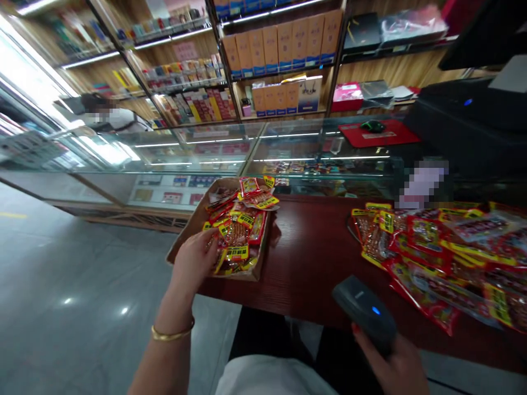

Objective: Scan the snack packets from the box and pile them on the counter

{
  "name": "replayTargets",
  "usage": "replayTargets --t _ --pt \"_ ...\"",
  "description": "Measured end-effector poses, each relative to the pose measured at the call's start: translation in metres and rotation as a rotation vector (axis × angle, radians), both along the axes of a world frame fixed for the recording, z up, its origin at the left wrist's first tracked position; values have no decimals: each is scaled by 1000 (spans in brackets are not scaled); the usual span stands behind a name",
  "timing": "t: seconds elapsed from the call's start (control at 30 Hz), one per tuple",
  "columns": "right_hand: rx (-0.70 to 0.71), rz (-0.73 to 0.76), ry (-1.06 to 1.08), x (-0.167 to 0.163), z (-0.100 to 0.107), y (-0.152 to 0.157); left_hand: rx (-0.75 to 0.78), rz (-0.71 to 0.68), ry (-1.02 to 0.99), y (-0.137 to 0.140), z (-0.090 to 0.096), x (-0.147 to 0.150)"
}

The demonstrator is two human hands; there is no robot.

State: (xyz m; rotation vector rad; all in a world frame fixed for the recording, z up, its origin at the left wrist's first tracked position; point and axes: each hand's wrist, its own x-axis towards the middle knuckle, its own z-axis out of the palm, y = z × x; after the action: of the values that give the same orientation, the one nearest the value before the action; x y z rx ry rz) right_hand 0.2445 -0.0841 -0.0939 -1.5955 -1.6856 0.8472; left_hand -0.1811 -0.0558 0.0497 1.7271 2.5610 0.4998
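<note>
My left hand (196, 255), with a gold bangle on its wrist, reaches over the near left side of a shallow cardboard box (265, 255). Its fingers are loosely bent and apart, touching the snack packets (236, 233) inside; the fingertips are partly hidden. Red and yellow wrappers with clear windows fill the box. Low on the right, my right hand (393, 359) is wrapped round a dark handheld barcode scanner (364, 312) with a blue light lit. The scanner's head points up and left, held over the table's front edge.
On the dark red wooden table (304, 247), a large heap of similar snack packets (436, 258) lies at the right. Glass display counters (197, 145) stand behind, carrying a red mat (379, 134) with a mouse. Another person (109, 118) is at the far left. Boxes fill the wall shelves.
</note>
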Motion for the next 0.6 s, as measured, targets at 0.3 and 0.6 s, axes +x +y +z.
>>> replayTargets --t 0.3,0.6 --pt "-157 -60 48 -4 -8 15 -453 130 175 14 -8 -31" --pt "-176 -91 199 -3 -7 17 -442 180 101 24 -3 -40"
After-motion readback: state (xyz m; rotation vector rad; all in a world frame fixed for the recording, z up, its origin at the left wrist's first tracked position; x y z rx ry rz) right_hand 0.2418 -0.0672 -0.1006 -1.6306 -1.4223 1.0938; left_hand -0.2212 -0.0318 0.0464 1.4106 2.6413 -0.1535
